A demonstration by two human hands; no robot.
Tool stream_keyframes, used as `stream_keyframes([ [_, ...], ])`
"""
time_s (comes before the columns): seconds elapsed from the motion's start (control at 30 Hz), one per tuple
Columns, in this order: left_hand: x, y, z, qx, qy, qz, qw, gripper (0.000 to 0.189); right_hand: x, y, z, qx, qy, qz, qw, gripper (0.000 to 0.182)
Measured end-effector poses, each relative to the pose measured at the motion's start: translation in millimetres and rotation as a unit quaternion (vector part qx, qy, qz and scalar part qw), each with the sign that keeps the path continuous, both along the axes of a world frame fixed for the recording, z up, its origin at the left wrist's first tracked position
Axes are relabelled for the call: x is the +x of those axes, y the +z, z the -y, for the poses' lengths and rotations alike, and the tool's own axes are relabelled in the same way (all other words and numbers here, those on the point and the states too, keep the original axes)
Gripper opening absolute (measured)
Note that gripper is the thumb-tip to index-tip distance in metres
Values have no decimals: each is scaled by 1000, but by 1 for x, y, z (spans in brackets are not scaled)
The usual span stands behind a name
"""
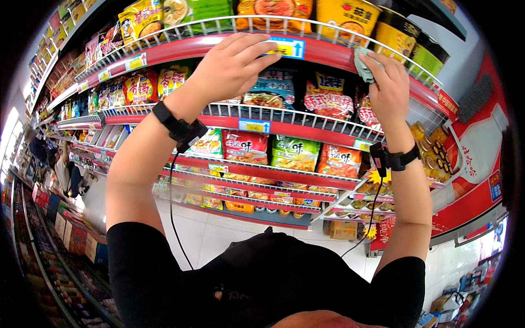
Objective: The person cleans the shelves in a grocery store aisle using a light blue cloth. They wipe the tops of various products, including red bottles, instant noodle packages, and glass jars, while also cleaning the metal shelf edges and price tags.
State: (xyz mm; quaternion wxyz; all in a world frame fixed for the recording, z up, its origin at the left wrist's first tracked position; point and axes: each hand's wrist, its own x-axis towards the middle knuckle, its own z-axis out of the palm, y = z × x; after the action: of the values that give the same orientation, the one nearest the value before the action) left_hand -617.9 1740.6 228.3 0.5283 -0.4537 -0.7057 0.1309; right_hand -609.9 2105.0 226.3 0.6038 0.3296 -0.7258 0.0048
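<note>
My left hand [233, 65] lies against the red front edge of an upper shop shelf, its fingers spread over a blue and yellow price label [289, 48]. It holds nothing that I can see. Further right, my right hand [387, 84] presses a folded pale green cloth [366, 64] to the same red shelf edge [328, 52]. White wire guards [270, 25] run along the shelf above both hands. Behind them stand instant noodle packets [274, 12] and yellow tubs [346, 18]. Each wrist wears a black strap with a small cabled device.
Lower shelves hold rows of bagged noodles [246, 148] behind more wire guards. Jars [434, 151] stand on a rack at the right, with a cardboard box [343, 230] low down. At the far left, two people [61, 168] are in the aisle, near stacked boxes [76, 233].
</note>
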Motion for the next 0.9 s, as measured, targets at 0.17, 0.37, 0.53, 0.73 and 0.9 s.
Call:
stream_keyframes([
  [0.17, -7, -6, 73, 28, 16, -9, 999, 52, -12, -1, 78, -10, 28, -13, 999, 51],
  [0.37, -18, -15, 124, 46, 30, 4, 998, 56, -20, -2, 147, -29, 52, -9, 998, 50],
  [0.53, -16, -16, 133, 50, 16, 25, 998, 54, -28, -4, 192, -27, 56, -11, 998, 51],
  [0.73, -16, -26, 127, 98, -37, 57, 993, 55, -34, -2, 246, 0, 73, -11, 997, 45],
  [0.9, -18, -40, 134, 185, -64, 57, 979, 53, -36, -1, 284, 22, 82, -12, 996, 43],
])
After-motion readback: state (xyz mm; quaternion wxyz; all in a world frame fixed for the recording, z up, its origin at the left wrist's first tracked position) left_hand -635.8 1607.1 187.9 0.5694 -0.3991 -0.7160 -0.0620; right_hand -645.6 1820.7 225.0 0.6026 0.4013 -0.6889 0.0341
